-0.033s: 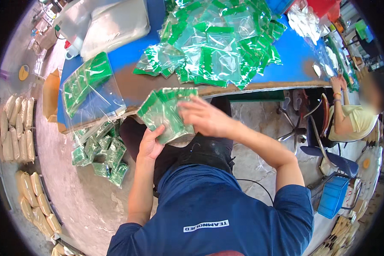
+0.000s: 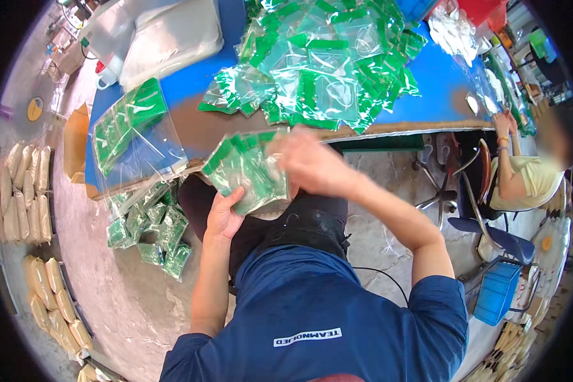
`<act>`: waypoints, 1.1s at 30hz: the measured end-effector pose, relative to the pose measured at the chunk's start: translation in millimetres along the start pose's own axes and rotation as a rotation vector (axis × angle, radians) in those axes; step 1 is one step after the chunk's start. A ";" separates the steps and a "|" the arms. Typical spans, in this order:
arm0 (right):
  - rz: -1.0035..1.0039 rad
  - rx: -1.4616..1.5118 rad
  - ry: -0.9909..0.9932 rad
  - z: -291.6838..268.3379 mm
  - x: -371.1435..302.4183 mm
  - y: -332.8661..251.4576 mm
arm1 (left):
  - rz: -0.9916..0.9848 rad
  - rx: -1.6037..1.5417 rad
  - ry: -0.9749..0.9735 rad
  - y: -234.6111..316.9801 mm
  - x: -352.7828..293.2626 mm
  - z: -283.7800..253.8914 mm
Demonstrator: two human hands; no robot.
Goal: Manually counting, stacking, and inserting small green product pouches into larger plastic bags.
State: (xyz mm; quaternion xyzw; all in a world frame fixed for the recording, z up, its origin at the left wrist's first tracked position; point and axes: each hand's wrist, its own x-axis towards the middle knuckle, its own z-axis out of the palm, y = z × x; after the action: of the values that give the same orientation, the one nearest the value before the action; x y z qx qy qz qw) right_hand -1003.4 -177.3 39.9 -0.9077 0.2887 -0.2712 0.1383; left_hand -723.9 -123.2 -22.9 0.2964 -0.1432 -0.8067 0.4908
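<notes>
My left hand grips a fanned stack of flat clear plastic packets with green panels, its thumb on top, above my lap at the table's near edge. Beside the stack's right edge is my right hand, blurred by motion, so whether its fingers pinch anything cannot be made out. A large heap of similar green and clear packets covers the middle of the blue table. At the table's left corner lies a big clear bag with green packets inside. More filled packet bundles sit low at its left.
A pile of large clear plastic sheets or bags lies at the back left. On the right, a seated person works at the table, near a chair and a blue crate. Brown packs are stacked at far left.
My right hand has shifted slightly up and right, and its fingers are more blurred. The packet stack in my left hand has tilted a little.
</notes>
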 end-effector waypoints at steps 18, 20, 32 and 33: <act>0.657 -0.573 0.440 49.5 135.0 120.2 | 0.022 -0.142 0.017 -11.0 -7.4 5.7; 0.637 -0.534 0.421 55.8 148.4 126.4 | 0.060 -0.165 0.045 -5.9 -4.3 6.2; 0.782 -0.597 0.523 6.0 57.5 96.3 | 0.135 0.003 0.105 -11.3 -11.6 0.3; 0.838 -0.594 0.518 9.2 59.6 96.1 | 0.126 -0.004 0.069 -13.0 -5.6 7.7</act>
State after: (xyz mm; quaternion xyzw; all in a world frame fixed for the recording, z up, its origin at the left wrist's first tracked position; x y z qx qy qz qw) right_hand -1000.4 -288.5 17.8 -0.6196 0.7122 -0.3138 -0.1019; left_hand -736.0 -112.6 -21.8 0.3135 -0.1431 -0.7638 0.5458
